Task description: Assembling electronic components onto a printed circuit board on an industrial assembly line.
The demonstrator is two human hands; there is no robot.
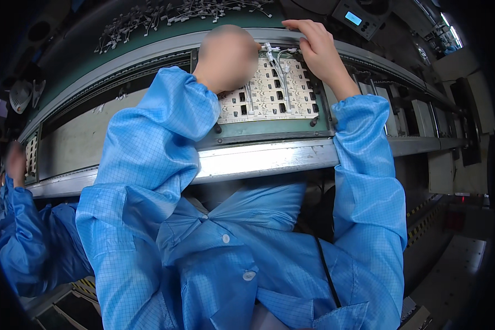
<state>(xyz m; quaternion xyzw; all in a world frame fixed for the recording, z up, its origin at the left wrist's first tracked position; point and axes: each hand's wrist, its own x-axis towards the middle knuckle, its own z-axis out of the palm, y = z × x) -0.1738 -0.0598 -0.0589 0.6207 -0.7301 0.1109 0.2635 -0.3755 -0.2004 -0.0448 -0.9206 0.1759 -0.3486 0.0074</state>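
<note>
A pale panel of small circuit boards (269,98), dotted with black parts, lies in a dark-framed green carrier (269,131) in front of me. White wire leads with connectors (285,82) lie across its upper middle. My left hand (229,58) is over the panel's left part; a blur hides nearly all its fingers. One fingertip seems to show beside a white connector at the panel's far edge, but the grip cannot be made out. Beyond the panel's far right corner, my right hand (322,55) is raised, its fingers and thumb apart with nothing between them.
Metal conveyor rails (269,160) run along the near and far sides. Many white wire leads (143,25) are heaped on the green surface beyond. A device with a lit screen (353,18) stands far right. At left, a co-worker's hand (16,164) is beside another panel (32,154).
</note>
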